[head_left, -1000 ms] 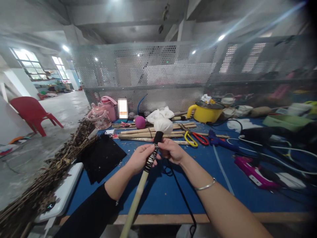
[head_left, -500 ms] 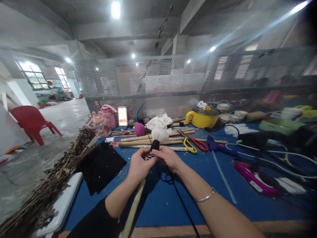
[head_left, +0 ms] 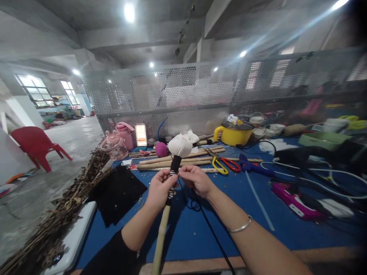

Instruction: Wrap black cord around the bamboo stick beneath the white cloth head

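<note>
The left hand (head_left: 159,189) is closing its thumb and fingers around a pale stick (head_left: 162,231), which is slanting up over the blue desk (head_left: 190,248) between both arms. A white bundle (head_left: 180,145) is sitting at its upper end, and black wrapping (head_left: 175,165) is circling the neck below, white showing between some turns. The right hand (head_left: 197,180) is holding thumb and finger together just beside the stick, seemingly pinching a black cord (head_left: 213,232) that is trailing toward the desk's edge. The step in hand appears to be winding; the next move probably calls for a taut cord and a steady stick.
</note>
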Tool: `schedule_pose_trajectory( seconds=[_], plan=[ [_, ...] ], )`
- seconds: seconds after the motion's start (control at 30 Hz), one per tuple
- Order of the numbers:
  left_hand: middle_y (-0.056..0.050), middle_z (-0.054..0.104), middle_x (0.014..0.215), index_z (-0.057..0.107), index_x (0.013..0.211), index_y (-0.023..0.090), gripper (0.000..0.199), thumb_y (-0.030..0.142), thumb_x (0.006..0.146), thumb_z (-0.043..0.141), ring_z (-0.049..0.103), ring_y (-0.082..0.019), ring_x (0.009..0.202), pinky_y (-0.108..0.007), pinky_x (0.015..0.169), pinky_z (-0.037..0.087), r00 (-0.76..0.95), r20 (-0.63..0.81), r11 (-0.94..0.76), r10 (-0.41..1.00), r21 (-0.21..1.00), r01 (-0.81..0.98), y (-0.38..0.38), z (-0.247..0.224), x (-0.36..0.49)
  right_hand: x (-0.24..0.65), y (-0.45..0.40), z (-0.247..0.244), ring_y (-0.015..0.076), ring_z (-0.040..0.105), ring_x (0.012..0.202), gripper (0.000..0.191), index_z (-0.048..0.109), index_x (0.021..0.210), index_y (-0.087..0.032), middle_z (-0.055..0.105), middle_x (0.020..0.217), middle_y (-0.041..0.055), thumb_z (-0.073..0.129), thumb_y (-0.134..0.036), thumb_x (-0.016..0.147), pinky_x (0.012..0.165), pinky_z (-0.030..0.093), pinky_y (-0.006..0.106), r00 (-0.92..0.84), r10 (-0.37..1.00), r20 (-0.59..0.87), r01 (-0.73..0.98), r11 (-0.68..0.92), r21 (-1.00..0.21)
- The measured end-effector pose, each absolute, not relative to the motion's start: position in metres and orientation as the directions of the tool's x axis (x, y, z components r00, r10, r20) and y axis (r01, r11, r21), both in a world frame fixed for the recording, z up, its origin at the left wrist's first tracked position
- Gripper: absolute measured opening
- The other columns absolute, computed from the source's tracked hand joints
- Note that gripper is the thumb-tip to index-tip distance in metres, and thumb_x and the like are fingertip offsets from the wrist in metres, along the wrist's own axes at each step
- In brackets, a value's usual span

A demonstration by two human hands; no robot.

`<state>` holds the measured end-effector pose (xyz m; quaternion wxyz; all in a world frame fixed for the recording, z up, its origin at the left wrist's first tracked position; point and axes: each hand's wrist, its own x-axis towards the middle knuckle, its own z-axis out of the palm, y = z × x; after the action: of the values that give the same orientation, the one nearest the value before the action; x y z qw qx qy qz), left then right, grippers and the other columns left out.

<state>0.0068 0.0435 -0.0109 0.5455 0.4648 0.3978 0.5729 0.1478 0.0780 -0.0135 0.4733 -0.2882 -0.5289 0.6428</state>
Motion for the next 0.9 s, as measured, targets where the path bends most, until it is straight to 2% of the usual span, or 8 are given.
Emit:
schedule_pose_trajectory(
  seconds=[0.17,0.3,0.4,0.5,0.63,0.7,0.8,0.9],
  plan=[
    [0.000,0.059,0.067,0.058,0.086,0.012,0.039,0.037,0.060,0.072,0.053,-0.008,0.050,-0.019,0.039,0.043,0.041,0.101,-0.085,0.994,0.955,-0.283,0.043,-0.011,0.008,0.147,0.080,-0.013,0.0024,0.020,0.033,0.030,0.050,0.062,-0.016,0.033,0.039,-0.0100,0.071,-0.036,0.064,0.034,0.008,0.020,-0.386,0.915,0.114,-0.294,-0.005,-0.956],
    [-0.002,0.062,0.071,0.059,0.085,0.012,0.036,0.040,0.064,0.069,0.056,-0.009,0.053,-0.018,0.043,0.045,0.102,0.074,-0.040,0.992,0.952,-0.304,0.043,-0.013,0.007,0.150,0.081,-0.012,0.0008,0.019,0.031,0.032,0.049,0.072,-0.016,0.045,0.047,-0.0079,0.073,-0.036,0.062,0.032,0.007,0.019,-0.413,0.909,0.061,-0.279,-0.062,-0.958],
    [-0.007,0.065,0.076,0.059,0.086,0.012,0.035,0.040,0.068,0.067,0.060,-0.011,0.059,-0.020,0.051,0.048,0.208,-0.009,0.070,0.978,0.956,-0.285,0.045,-0.017,0.005,0.153,0.084,-0.015,0.0008,0.019,0.031,0.032,0.052,0.079,-0.015,0.046,0.049,-0.0073,0.070,-0.036,0.064,0.031,0.007,0.018,-0.474,0.881,0.016,-0.211,-0.096,-0.973],
    [-0.010,0.066,0.077,0.059,0.083,0.010,0.033,0.041,0.071,0.063,0.061,-0.011,0.058,-0.020,0.052,0.048,0.281,-0.124,0.192,0.952,0.954,-0.230,0.048,-0.022,0.003,0.154,0.087,-0.020,0.0020,0.020,0.031,0.031,0.052,0.075,-0.015,0.038,0.043,-0.0094,0.070,-0.037,0.064,0.030,0.008,0.018,-0.469,0.883,-0.039,-0.117,-0.106,-0.987],
    [-0.009,0.065,0.080,0.056,0.089,0.012,0.034,0.044,0.076,0.054,0.060,-0.012,0.056,-0.022,0.049,0.046,0.300,-0.142,0.205,0.943,0.960,-0.190,0.048,-0.026,0.004,0.151,0.088,-0.024,0.0024,0.025,0.032,0.031,0.052,0.074,-0.014,0.042,0.045,-0.0082,0.072,-0.035,0.062,0.032,0.010,0.019,-0.427,0.904,-0.033,-0.123,-0.095,-0.988],
    [-0.006,0.064,0.075,0.054,0.096,0.014,0.037,0.044,0.074,0.056,0.059,-0.012,0.054,-0.022,0.047,0.043,0.182,-0.093,0.111,0.979,0.990,-0.092,0.047,-0.028,0.005,0.148,0.088,-0.026,0.0034,0.033,0.036,0.031,0.054,0.073,-0.013,0.048,0.049,-0.0059,0.072,-0.034,0.060,0.035,0.016,0.019,-0.405,0.914,-0.019,-0.125,-0.075,-0.989],
    [0.000,0.060,0.069,0.054,0.097,0.016,0.041,0.037,0.064,0.067,0.054,-0.011,0.053,-0.021,0.049,0.039,-0.038,0.116,-0.106,0.993,0.976,0.190,0.046,-0.034,0.005,0.143,0.089,-0.030,0.0066,0.045,0.047,0.033,0.057,0.075,-0.011,0.055,0.058,-0.0020,0.074,-0.032,0.058,0.043,0.028,0.019,-0.387,0.922,0.007,-0.120,-0.043,-0.992],
    [0.000,0.060,0.071,0.058,0.088,0.015,0.034,0.028,0.059,0.069,0.053,-0.011,0.059,-0.021,0.054,0.039,-0.092,0.253,-0.207,0.963,0.916,0.345,0.047,-0.036,0.005,0.139,0.088,-0.030,0.0078,0.047,0.053,0.037,0.058,0.081,-0.010,0.059,0.065,0.0000,0.074,-0.034,0.058,0.048,0.030,0.020,-0.382,0.923,0.051,-0.144,-0.005,-0.990]
  ],
)
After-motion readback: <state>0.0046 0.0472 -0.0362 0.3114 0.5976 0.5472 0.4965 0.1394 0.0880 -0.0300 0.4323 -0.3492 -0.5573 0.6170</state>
